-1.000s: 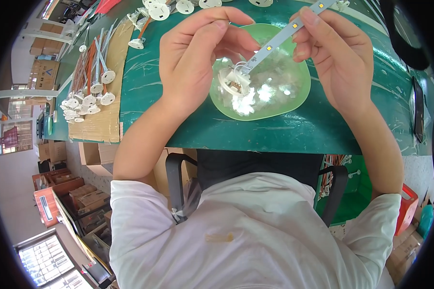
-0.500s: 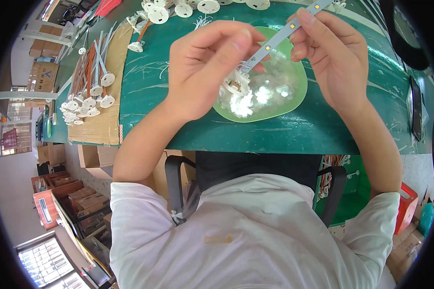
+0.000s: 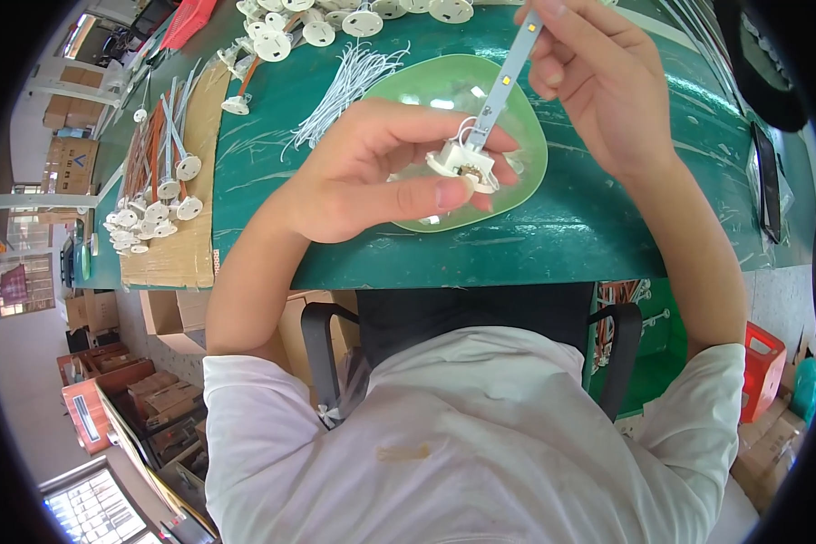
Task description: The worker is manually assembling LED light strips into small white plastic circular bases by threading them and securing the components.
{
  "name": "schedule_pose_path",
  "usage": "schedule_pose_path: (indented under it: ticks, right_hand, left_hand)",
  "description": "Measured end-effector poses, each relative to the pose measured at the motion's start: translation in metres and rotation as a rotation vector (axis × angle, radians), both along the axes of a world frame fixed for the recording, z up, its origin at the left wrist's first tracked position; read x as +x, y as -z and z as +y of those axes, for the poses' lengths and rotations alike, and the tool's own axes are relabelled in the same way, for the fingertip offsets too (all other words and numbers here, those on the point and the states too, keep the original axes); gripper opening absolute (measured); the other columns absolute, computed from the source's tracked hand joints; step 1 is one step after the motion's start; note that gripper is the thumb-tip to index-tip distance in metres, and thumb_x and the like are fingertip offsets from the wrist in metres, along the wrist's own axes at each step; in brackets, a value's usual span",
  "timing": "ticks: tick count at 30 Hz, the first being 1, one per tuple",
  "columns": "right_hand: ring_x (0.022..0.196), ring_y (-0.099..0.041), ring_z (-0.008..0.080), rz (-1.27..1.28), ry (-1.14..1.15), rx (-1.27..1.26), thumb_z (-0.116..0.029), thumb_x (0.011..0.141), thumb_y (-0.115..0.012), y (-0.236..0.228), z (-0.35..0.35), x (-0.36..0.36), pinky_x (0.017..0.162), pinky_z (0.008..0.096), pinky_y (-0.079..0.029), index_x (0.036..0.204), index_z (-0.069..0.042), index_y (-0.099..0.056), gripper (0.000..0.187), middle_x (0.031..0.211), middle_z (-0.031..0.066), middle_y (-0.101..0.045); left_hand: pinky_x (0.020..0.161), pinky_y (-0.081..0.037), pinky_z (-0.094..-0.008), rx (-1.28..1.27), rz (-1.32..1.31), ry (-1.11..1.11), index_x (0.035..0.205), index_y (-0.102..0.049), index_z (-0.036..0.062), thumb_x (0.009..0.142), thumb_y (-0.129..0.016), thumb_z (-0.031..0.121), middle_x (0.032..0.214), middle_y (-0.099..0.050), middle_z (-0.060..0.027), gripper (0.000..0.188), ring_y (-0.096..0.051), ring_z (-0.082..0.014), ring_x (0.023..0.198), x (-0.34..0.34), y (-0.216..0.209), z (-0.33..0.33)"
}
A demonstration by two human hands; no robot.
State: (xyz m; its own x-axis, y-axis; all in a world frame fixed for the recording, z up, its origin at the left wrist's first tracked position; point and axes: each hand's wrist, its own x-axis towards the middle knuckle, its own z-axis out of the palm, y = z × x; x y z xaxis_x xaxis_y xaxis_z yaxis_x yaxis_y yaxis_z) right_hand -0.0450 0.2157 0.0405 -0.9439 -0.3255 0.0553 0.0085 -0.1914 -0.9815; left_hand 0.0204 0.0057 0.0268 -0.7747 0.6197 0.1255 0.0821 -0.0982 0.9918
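A narrow grey LED strip (image 3: pixel 502 89) with small yellow chips slants up between my hands. Its lower end meets a white plastic end cap (image 3: pixel 465 167), where a thin white wire loops out. My left hand (image 3: pixel 372 172) holds this cap between thumb and fingers, its inner side turned toward me. My right hand (image 3: pixel 603 77) pinches the upper part of the strip between thumb and fingers. Below both hands sits a light green bowl (image 3: pixel 528 177) with shiny clear pieces in it, partly hidden by my left hand. A bundle of white wires (image 3: pixel 349 91) lies left of the bowl.
Finished-looking strips with white round caps (image 3: pixel 159 195) lie on a cardboard sheet (image 3: pixel 210 154) at the left. More white caps (image 3: pixel 317 32) crowd the far edge of the green table (image 3: pixel 517 258). A dark phone-like object (image 3: pixel 768 181) lies at the right.
My left hand has turned and lowered, bringing the cap's inside into view. The strip stands steeper now, and my right hand has shifted slightly left. More of the white wires shows.
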Motion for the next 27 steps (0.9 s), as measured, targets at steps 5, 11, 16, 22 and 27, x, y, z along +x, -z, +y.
schedule_pose_path:
  ticks: [5,11,16,22,27]
  right_hand:
    - [0.071,-0.060,0.0122,0.383,0.075,0.177,-0.015,0.094,-0.061,0.018,0.004,-0.013,0.063,0.0262,-0.049,0.100,-0.002,-0.069,0.017,0.084,0.0059,-0.067]
    - [0.110,-0.053,0.0316,1.262,-0.021,0.851,-0.014,0.080,-0.071,0.018,0.004,0.001,0.090,0.0405,-0.047,0.099,-0.006,-0.069,0.021,0.117,0.0139,-0.060]
    - [0.132,-0.037,0.0385,1.289,0.050,1.035,-0.016,0.079,-0.073,0.032,0.008,-0.003,0.106,0.0451,-0.037,0.103,-0.007,-0.070,0.026,0.144,0.0155,-0.042]
    - [0.130,-0.041,0.0356,1.148,-0.110,0.932,-0.010,0.078,-0.072,0.036,0.007,-0.005,0.104,0.0420,-0.040,0.094,-0.005,-0.072,0.017,0.139,0.0149,-0.047]
    - [0.110,-0.057,0.0321,1.204,-0.066,0.732,-0.010,0.077,-0.069,0.030,0.004,-0.004,0.089,0.0411,-0.048,0.083,-0.006,-0.072,0.009,0.117,0.0120,-0.063]
  left_hand:
    - [0.083,-0.052,-0.0318,0.132,0.026,-0.125,0.126,-0.058,-0.0042,0.091,-0.062,0.012,0.111,-0.067,-0.0168,0.039,-0.067,-0.0236,0.097,-0.012,0.004,-0.005]
    - [0.085,-0.049,-0.0378,0.293,0.164,-0.483,0.132,-0.052,-0.0028,0.096,-0.050,0.014,0.133,-0.055,-0.0191,0.039,-0.058,-0.0297,0.114,-0.024,0.008,-0.023]
    - [0.082,-0.050,-0.0351,0.294,0.139,-0.619,0.131,-0.053,-0.0019,0.091,-0.059,0.006,0.130,-0.057,-0.0160,0.041,-0.059,-0.0247,0.109,-0.022,0.011,-0.016]
    - [0.082,-0.051,-0.0298,0.136,0.251,-0.554,0.129,-0.055,0.0004,0.085,-0.066,-0.002,0.126,-0.060,-0.0158,0.046,-0.061,-0.0195,0.105,-0.019,0.011,-0.011]
    - [0.085,-0.052,-0.0284,0.063,0.267,-0.515,0.124,-0.056,0.0003,0.079,-0.070,-0.005,0.124,-0.060,-0.0172,0.048,-0.062,-0.0189,0.104,-0.011,0.004,-0.001]
